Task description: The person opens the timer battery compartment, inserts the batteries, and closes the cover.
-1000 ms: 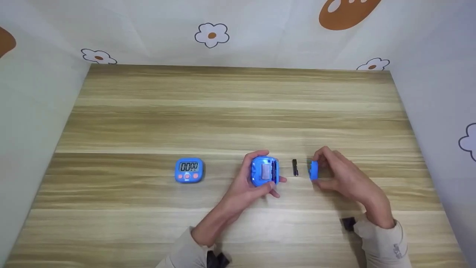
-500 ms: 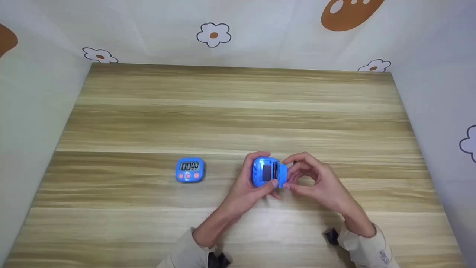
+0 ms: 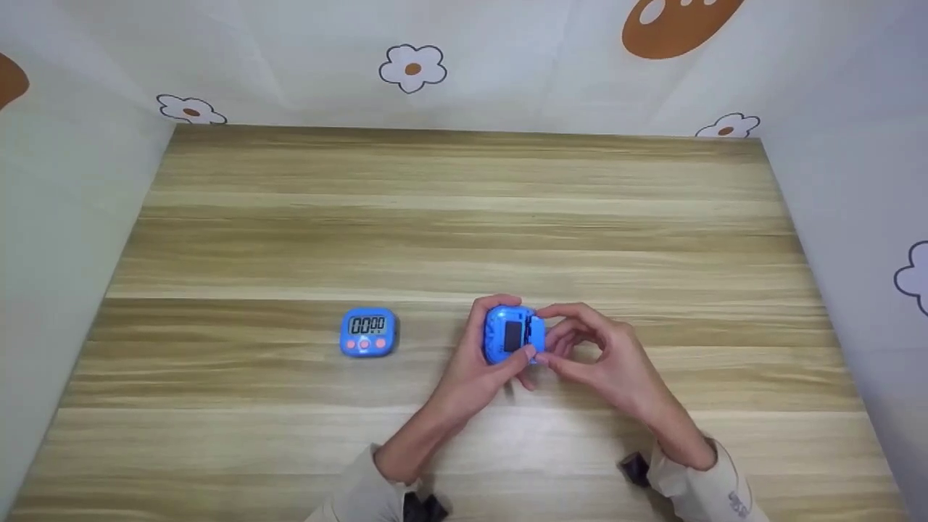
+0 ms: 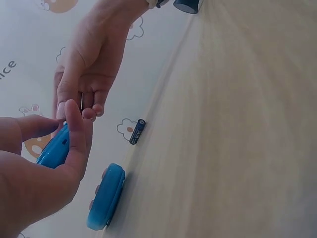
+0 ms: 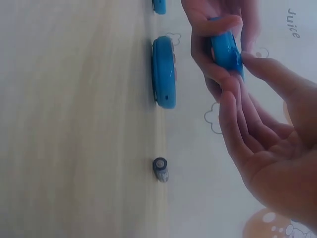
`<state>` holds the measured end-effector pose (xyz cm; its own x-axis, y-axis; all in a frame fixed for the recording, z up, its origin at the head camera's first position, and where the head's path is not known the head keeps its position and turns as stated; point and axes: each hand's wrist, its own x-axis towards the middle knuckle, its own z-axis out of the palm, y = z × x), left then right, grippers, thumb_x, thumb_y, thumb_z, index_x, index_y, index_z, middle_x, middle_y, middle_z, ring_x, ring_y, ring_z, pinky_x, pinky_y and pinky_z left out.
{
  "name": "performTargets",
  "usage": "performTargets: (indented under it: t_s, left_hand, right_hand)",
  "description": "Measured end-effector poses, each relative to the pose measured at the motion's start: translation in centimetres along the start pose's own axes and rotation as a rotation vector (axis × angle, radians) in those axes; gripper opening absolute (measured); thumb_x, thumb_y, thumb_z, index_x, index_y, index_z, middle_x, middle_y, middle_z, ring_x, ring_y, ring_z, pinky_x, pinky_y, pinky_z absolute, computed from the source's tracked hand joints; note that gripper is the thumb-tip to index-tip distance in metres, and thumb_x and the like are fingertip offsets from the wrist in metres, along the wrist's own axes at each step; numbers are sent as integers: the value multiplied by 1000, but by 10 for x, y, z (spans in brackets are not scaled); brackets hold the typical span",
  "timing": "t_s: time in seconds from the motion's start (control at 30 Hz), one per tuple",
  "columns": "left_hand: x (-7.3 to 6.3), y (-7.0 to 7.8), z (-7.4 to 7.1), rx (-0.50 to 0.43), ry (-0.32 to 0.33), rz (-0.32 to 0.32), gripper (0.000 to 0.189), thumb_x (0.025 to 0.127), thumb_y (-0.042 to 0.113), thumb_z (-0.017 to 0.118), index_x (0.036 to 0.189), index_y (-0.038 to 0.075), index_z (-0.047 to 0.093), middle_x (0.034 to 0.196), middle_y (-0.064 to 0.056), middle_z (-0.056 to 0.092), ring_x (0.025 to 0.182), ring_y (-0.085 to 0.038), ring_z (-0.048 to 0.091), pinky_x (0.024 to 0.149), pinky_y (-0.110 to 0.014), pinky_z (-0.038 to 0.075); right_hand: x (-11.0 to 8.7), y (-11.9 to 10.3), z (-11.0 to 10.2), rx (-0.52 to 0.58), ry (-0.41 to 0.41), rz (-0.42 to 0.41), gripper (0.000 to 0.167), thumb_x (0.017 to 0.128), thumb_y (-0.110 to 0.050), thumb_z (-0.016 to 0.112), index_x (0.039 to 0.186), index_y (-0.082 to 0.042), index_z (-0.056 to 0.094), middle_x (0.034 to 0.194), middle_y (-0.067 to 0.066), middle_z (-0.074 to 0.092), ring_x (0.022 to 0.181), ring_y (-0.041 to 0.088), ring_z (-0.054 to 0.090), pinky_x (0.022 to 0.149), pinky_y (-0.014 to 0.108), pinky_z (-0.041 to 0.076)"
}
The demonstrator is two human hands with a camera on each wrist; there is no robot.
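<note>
Sleeves: two pale sleeves are entering from the bottom edge of the head view, with a black block sitting beside the right cuff.
Left hand: just below and right of centre, the left hand is curling around a blue digital timer, its thumb pressing near the lower right corner.
Right hand: to the right of that, the right hand is pinching a small blue cover between thumb and fingertips, leaving a rounded gap behind the pinch.
Held timer: the blue digital timer is showing its back, where a dark rectangle is standing out.
Cover: the small blue cover is sitting at the timer's right edge, a dark slot showing between them; whether it is fully seated, I cannot tell.
Battery: in the left wrist view, a dark cylindrical battery is lying near the middle of the frame, apart from both hands.
Second timer: left of centre in the head view, another blue timer is lying face up, displaying 00 00 above three pink buttons.
Tabletop: striped wood-grain is filling the middle.
Backdrop: white sheeting with outlined flowers is rising along the top.
</note>
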<state>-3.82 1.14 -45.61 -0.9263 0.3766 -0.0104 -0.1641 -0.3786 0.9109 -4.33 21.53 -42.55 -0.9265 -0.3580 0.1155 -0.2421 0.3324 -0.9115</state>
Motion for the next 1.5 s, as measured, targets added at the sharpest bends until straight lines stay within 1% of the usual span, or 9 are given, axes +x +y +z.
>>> performTargets:
  t_s: [0.13,0.27,0.37,0.47,0.6,0.87,1.17,1.4,1.5]
  left_hand:
    - [-1,0,0,4,22,3,53,91,2,67,136,13,40,129,-18,42,99,-36,59,57,-42,58]
    - [-1,0,1,-2,25,7,52,92,2,67,136,13,41,128,-18,42,98,-37,58,56,-43,58]
    - [-1,0,1,2,26,9,51,92,2,66,136,12,41,128,-19,43,98,-37,59,57,-46,58]
    - [0,-1,1,-4,18,5,52,92,1,66,136,11,40,128,-19,43,96,-38,61,59,-47,59]
    - [0,-1,1,-10,2,6,55,91,0,67,136,11,39,126,-21,44,97,-39,60,61,-47,59]
    - [0,-1,1,-3,2,-1,57,90,1,68,137,12,39,127,-21,43,104,-38,57,64,-52,58]
    - [-1,-4,2,-1,10,-4,57,89,-2,68,136,13,39,124,-22,45,96,-39,61,63,-54,58]
    - [-1,-2,3,2,21,-14,56,90,-2,66,136,12,38,126,-21,45,99,-38,61,64,-53,58]
    - [-1,-2,3,10,24,-12,55,90,-3,66,136,12,39,127,-20,45,100,-38,61,64,-52,58]
  right_hand:
    - [1,-16,2,-65,1,-69,49,80,-7,81,125,-9,62,90,1,68,77,20,63,71,37,56]
    - [2,-25,1,-97,0,-130,52,76,-3,83,123,-3,61,91,5,68,78,24,63,68,39,56]
    - [1,-19,0,-130,-4,-141,54,75,-5,85,123,-4,60,93,4,67,80,23,64,68,38,56]
    - [0,-8,-1,-181,-23,-137,55,78,-15,84,125,-10,58,96,0,67,82,20,63,69,36,55]
    - [0,2,-1,-207,-53,-130,56,81,-28,82,129,-16,55,98,-5,65,84,15,63,71,34,56]
    - [0,2,0,-149,-26,-82,52,82,-28,81,128,-20,58,94,-10,66,81,13,64,71,31,56]
    - [-2,2,2,-50,-10,-1,53,78,-21,83,125,-18,61,88,-6,68,78,16,66,71,35,58]
    - [-2,3,4,-34,6,-6,54,75,-12,85,124,-14,62,87,-2,68,75,20,65,69,36,57]
    - [-2,3,4,-29,12,-4,54,74,-12,86,123,-14,63,87,-3,68,75,20,65,69,35,57]
